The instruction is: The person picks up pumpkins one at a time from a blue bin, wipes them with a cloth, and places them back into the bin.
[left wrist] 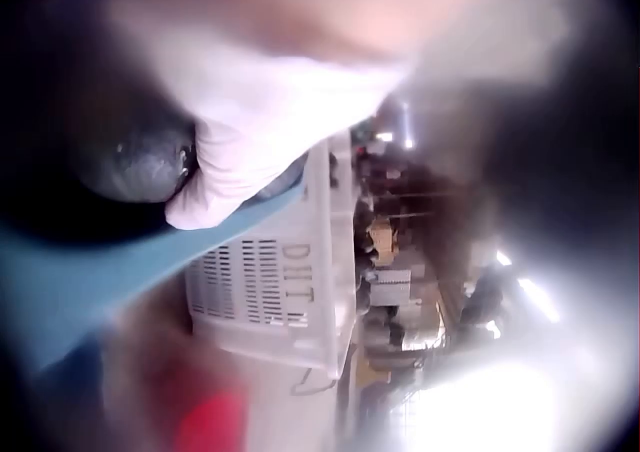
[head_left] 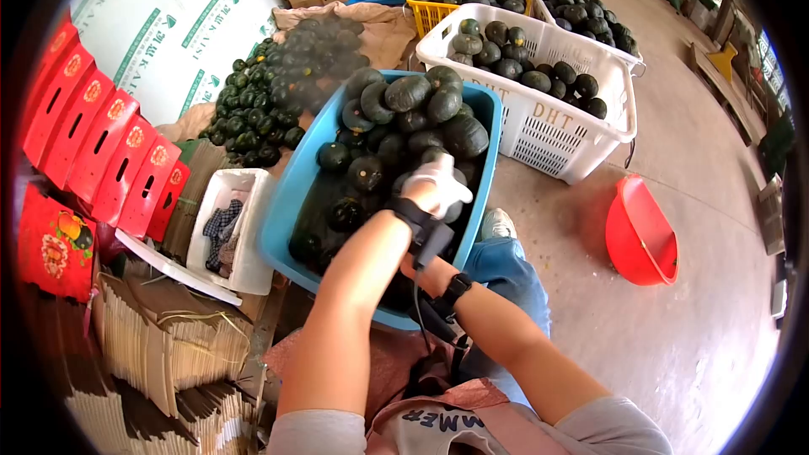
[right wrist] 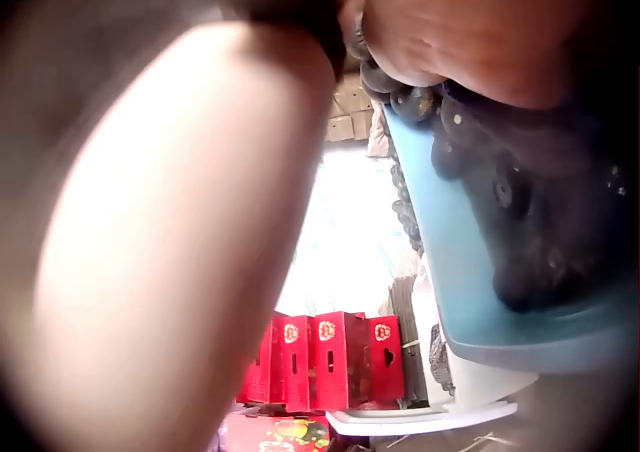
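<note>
A light blue tub [head_left: 281, 194] in front of me holds many dark green kabocha squashes [head_left: 408, 93]. My left hand [head_left: 438, 179], in a white glove, reaches down into it. In the left wrist view its fingers lie against a dark green squash [left wrist: 140, 162], the thumb along the side near the tub's rim. My right hand is hidden beneath the left forearm in the head view; the right wrist view shows only bare skin of the right hand [right wrist: 470, 32] above the tub, its fingers out of sight, so I cannot tell what it holds.
White crates [head_left: 539, 131] of squashes stand beyond on the right, beside a yellow crate [head_left: 431, 13]. A squash heap [head_left: 253, 109] lies at the back left. Red cartons [head_left: 109, 135], a white foam box [head_left: 261, 227] and flattened cardboard [head_left: 152, 337] are left; a red basin [head_left: 636, 236] is right.
</note>
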`<state>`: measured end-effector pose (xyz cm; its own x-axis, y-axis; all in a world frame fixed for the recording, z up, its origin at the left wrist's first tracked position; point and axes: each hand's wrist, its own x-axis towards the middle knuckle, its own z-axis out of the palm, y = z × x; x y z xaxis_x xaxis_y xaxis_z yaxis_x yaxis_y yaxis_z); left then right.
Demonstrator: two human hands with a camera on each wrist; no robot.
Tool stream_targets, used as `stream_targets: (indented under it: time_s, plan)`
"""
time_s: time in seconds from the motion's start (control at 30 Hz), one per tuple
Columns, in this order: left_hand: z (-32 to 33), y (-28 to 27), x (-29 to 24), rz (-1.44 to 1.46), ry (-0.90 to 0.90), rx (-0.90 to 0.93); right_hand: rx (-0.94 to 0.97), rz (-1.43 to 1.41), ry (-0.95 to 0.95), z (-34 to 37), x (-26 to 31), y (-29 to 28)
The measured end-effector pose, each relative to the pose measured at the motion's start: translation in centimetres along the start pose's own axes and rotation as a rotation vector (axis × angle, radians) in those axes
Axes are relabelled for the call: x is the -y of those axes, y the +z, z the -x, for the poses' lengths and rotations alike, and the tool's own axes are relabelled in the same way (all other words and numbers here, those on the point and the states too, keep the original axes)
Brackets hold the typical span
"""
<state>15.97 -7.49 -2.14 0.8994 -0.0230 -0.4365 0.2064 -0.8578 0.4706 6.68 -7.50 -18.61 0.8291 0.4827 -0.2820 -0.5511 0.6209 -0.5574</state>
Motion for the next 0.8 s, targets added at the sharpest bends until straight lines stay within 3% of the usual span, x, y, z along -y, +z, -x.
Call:
stream_targets:
  time_s: [0.03, 0.13, 0.17, 0.2, 0.23, 0.3, 0.37, 0.43, 0.53, 0.57, 0.63, 0.7, 0.77, 0.8]
  plan:
    - [-0.2, -0.7, 2.1, 0.158, -0.057, -0.018, -0.303, -0.403, 0.209, 2.0, 4.0, 4.9]
    - [1.5, -1.6, 9.1, 0.999, 0.063, -0.078, -0.499, 0.464, 0.211, 2.1, 4.9, 5.1]
    - [2.2, -1.7, 11.4, 1.323, 0.143, -0.079, -0.521, 0.595, 0.165, 2.4, 4.5, 5.3]
    - [0.9, -1.6, 14.7, 1.475, 0.353, 0.003, -0.516, 0.669, 0.125, 2.7, 4.5, 5.1]
    - [3.4, -2.2, 14.7, 1.540, 0.410, -0.110, -0.483, 0.573, 0.102, 1.5, 3.9, 4.0]
    - [6.8, -3.3, 15.3, 1.666, 0.536, -0.121, -0.297, -0.160, 0.146, 2.1, 5.8, 4.5]
    - [10.0, -3.7, 14.9, 1.670, 0.583, -0.131, -0.081, -0.277, 0.105, 2.7, 8.3, 4.7]
    - [11.7, -2.8, 15.1, 1.712, 0.583, -0.256, 0.068, -0.465, 0.092, 2.9, 9.6, 4.4]
    - [11.6, -1.1, 17.6, 1.668, 0.568, -0.329, 0.351, -0.478, 0.142, 4.6, 11.7, 5.0]
    - [11.0, -0.3, 18.9, 1.679, 0.477, -0.408, 0.344, -0.468, 0.128, 4.7, 11.7, 5.0]
    - [11.5, 0.2, 18.2, 1.484, 0.214, -0.654, 0.454, 0.057, 0.000, 5.3, 11.9, 4.7]
    - [10.9, 0.8, 18.7, 0.908, 0.165, -0.813, 0.448, 0.352, -0.031, 6.2, 11.5, 4.7]
    - [11.7, 1.2, 18.0, 0.561, 0.072, -0.717, 0.501, 0.772, -0.307, 6.2, 10.4, 4.6]
    - [10.4, 2.0, 18.9, 0.480, 0.071, -0.705, 0.530, 0.938, -0.534, 5.4, 9.3, 4.2]
